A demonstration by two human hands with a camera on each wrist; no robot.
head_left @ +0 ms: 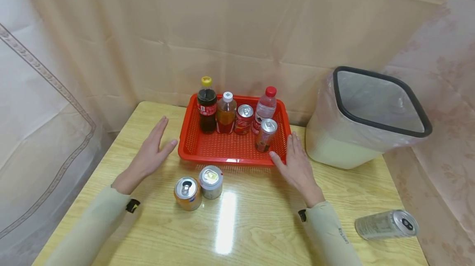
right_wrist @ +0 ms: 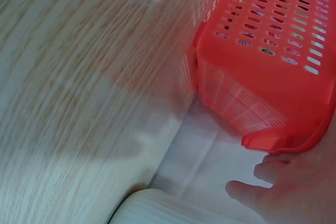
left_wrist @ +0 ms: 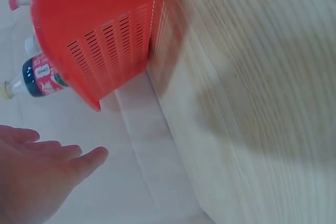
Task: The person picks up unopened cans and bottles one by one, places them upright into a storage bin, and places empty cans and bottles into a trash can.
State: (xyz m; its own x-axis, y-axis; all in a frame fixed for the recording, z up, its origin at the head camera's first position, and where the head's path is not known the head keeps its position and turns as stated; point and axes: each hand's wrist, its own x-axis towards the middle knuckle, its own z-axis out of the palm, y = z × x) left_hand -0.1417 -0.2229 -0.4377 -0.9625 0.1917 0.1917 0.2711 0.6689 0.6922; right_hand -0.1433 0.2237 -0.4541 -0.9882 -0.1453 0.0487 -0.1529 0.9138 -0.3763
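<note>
A red plastic basket (head_left: 230, 156) stands toward the back of the table. Inside it are a cola bottle (head_left: 207, 111) with a yellow cap, a white-capped bottle (head_left: 226, 113) of amber drink, a red-capped water bottle (head_left: 266, 105), a red can (head_left: 244, 119) and a slim brown-red can (head_left: 266, 135). My left hand (head_left: 152, 154) hovers left of the basket, apart from it, fingers straight and holding nothing. Along the basket's right side lies my right hand (head_left: 298, 167), fingers extended against the rim, thumb at the front corner. The right wrist view shows this hand (right_wrist: 299, 182) beside the rim.
In front of the basket stand an orange can (head_left: 188, 194) with its top opened and a silver can (head_left: 211, 182), side by side. Another silver can (head_left: 386, 224) lies on its side at the table's right edge. A lined trash bin (head_left: 341, 134) stands right of the basket.
</note>
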